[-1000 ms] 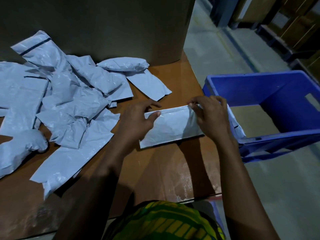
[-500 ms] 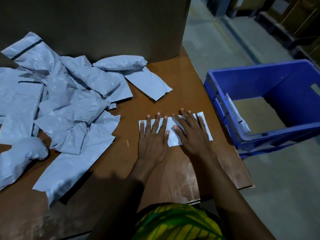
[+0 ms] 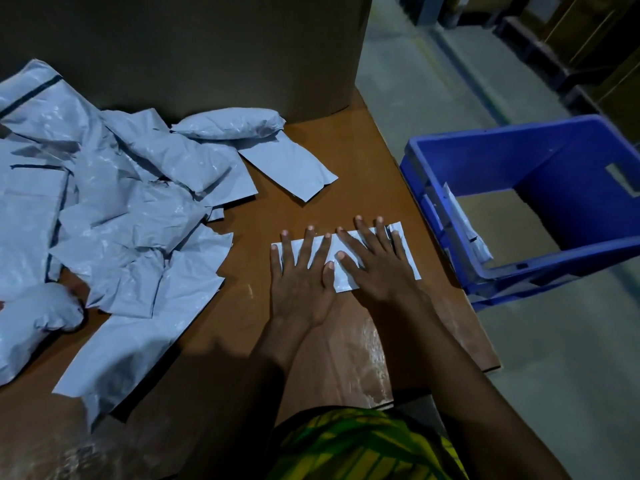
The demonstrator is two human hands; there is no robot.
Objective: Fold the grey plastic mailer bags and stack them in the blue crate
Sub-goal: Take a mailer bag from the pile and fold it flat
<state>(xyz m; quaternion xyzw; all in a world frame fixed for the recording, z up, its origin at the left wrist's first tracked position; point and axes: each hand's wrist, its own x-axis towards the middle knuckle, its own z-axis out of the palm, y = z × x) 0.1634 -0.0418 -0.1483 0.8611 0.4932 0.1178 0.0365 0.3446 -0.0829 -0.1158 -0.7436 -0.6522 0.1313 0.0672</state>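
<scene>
Both hands lie flat on the folded bag (image 3: 344, 280), fingers straight and spread, pressing it to the table (image 3: 311, 188). The left hand (image 3: 301, 285) covers the bag's left half and the right hand (image 3: 377, 271) its right half, thumbs nearly touching in the middle; the bag's ends show past the outer fingers. The bag sits near the table's right edge, close to the crate (image 3: 554, 161), which stands on the floor (image 3: 554, 358) just beside the table. One flat bag (image 3: 464, 223) leans inside the crate's near wall. A loose pile (image 3: 121, 216) of crumpled bags covers the table's left side, well apart from the hands. A big cardboard box (image 3: 190, 46) stands behind it. The room is dim.
</scene>
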